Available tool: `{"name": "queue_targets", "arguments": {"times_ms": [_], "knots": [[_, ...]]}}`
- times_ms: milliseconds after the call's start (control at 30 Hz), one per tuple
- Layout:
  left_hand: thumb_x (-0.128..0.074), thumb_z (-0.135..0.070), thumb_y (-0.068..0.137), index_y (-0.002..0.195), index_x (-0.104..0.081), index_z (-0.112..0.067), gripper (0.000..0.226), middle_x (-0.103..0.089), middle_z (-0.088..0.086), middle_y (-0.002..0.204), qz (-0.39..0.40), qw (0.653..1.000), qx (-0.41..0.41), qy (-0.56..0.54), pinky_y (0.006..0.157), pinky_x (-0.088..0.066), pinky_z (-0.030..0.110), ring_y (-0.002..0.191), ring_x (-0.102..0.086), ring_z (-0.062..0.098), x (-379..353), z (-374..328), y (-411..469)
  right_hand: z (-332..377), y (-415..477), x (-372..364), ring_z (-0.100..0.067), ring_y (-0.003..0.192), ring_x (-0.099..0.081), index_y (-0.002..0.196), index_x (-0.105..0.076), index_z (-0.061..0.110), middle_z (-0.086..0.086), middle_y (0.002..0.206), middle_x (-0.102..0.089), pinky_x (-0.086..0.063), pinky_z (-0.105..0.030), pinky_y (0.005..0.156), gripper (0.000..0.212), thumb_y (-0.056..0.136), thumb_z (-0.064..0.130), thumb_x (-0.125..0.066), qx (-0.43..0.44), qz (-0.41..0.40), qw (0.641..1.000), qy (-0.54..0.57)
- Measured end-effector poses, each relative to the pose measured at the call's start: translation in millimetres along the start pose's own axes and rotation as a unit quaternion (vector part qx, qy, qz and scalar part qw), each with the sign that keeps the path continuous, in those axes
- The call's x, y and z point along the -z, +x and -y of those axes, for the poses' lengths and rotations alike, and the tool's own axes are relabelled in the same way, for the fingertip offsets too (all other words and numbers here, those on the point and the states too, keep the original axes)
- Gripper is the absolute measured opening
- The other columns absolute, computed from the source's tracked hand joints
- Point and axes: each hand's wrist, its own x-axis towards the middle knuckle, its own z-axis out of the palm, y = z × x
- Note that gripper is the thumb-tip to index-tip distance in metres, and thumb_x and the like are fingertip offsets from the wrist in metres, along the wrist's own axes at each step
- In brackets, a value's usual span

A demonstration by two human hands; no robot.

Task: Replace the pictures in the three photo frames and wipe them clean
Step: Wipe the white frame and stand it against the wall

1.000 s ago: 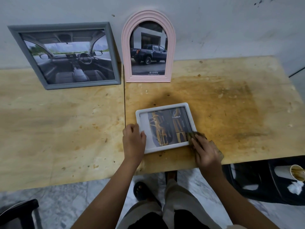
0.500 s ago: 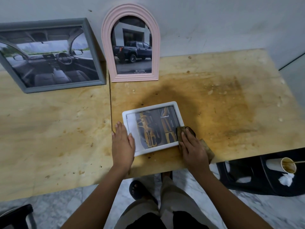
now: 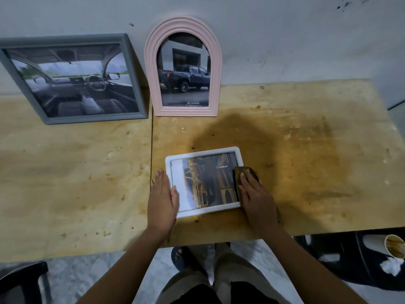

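Observation:
A small white frame (image 3: 198,212) with a yellow car picture lies flat near the table's front edge. My left hand (image 3: 161,198) presses flat on its left border, fingers together. My right hand (image 3: 254,194) presses a brown cloth (image 3: 245,171) onto the frame's right edge. A grey frame (image 3: 129,62) with a car interior picture and a pink arched frame (image 3: 215,62) with a dark pickup picture lean against the wall at the back.
The stained plywood table (image 3: 306,161) has a seam running front to back just left of the white frame. A black chair (image 3: 350,260) at the lower right holds a paper cup (image 3: 392,245) and a white wad. Another dark chair (image 3: 24,279) sits at lower left.
My right hand has slid the cloth up along the white frame's right edge. My left hand has stayed on the left border. The view has shifted slightly.

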Motion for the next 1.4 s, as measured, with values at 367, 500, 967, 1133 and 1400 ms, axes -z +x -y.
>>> {"name": "queue_targets", "arguments": {"times_ms": [367, 500, 967, 1133, 1400], "knots": [[-0.01, -0.043, 0.09, 0.145, -0.026, -0.004, 0.07, -0.023, 0.011, 0.154, -0.01, 1.0, 0.012, -0.004, 0.115, -0.002, 0.023, 0.141, -0.014, 0.011, 1, -4, -1, 15, 82, 4, -0.015, 0.141, -0.012, 0.143, -0.032, 0.008, -0.007, 0.153, -0.022, -0.012, -0.037, 0.116, 0.044, 0.101, 0.019, -0.037, 0.03, 0.039, 0.998, 0.036], [-0.01, -0.043, 0.091, 0.146, -0.024, -0.005, 0.069, -0.021, 0.009, 0.155, -0.009, 1.0, 0.024, -0.008, 0.115, 0.0, 0.021, 0.141, -0.011, 0.008, 0, -5, -2, 24, 111, -13, -0.023, 0.146, -0.005, 0.148, -0.021, 0.009, -0.01, 0.157, -0.013, 0.001, -0.04, 0.116, 0.056, 0.096, 0.03, -0.016, 0.038, 0.069, 0.996, -0.034], [-0.02, -0.033, 0.095, 0.146, -0.025, -0.007, 0.058, -0.024, 0.007, 0.155, -0.033, 0.998, 0.056, -0.011, 0.115, -0.007, 0.023, 0.142, -0.017, 0.011, -7, -9, -1, 27, 68, -22, -0.029, 0.13, -0.044, 0.133, -0.047, 0.0, -0.016, 0.138, -0.049, -0.003, -0.021, 0.115, 0.057, 0.08, 0.008, -0.028, 0.133, 0.057, 0.99, 0.002], [-0.024, -0.029, 0.095, 0.146, -0.026, -0.005, 0.056, -0.024, 0.009, 0.154, -0.026, 0.998, 0.054, -0.005, 0.116, -0.006, 0.024, 0.144, -0.019, 0.017, -7, -8, -1, 44, 66, -35, -0.025, 0.135, -0.033, 0.136, -0.043, 0.002, -0.013, 0.143, -0.043, -0.014, -0.036, 0.114, 0.058, 0.078, 0.0, -0.037, 0.135, 0.056, 0.988, 0.055], [-0.014, -0.036, 0.093, 0.146, -0.025, -0.005, 0.062, -0.024, 0.009, 0.155, -0.032, 0.998, 0.051, 0.01, 0.115, -0.006, 0.024, 0.144, -0.018, 0.017, -9, -6, -1, 60, 66, -41, -0.012, 0.139, -0.011, 0.142, -0.034, 0.008, -0.007, 0.15, -0.031, -0.001, -0.031, 0.115, 0.058, 0.084, 0.004, -0.036, 0.154, 0.091, 0.981, 0.081]]}}
